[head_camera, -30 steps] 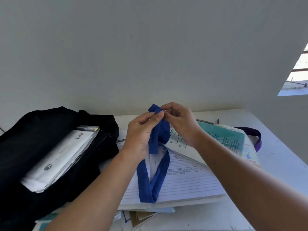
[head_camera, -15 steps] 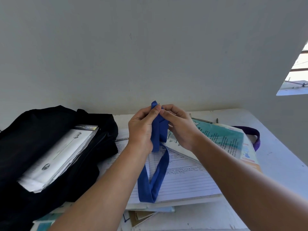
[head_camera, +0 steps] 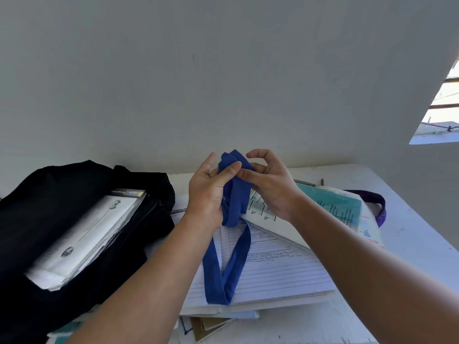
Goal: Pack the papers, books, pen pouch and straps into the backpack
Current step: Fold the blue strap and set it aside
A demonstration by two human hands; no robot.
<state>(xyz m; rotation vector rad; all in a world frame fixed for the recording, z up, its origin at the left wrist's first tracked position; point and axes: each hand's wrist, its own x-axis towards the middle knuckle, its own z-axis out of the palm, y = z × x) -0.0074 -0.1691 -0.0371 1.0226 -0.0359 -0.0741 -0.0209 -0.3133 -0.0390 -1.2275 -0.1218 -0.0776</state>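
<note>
A blue strap (head_camera: 236, 202) is folded over at its top, and its lower loop hangs down onto the lined papers (head_camera: 273, 269). My left hand (head_camera: 208, 192) pinches the folded strap with thumb against fingers. My right hand (head_camera: 270, 184) pinches it from the other side. The black backpack (head_camera: 37, 194) lies open at the left with a stack of white papers (head_camera: 84, 237) sticking out of it. A teal-covered book (head_camera: 340, 209) lies at the right, on a purple strap (head_camera: 377, 204).
A white table (head_camera: 409, 234) carries everything and ends at a grey wall behind. More books and papers (head_camera: 211, 326) lie under the lined sheets near the front edge. A pen (head_camera: 304, 182) lies behind the teal book. A window opening is at the far right.
Both hands have folded the top of the blue strap over again, so the bundle is thicker and the hanging loop shorter. My right fingers have lifted and spread slightly.
</note>
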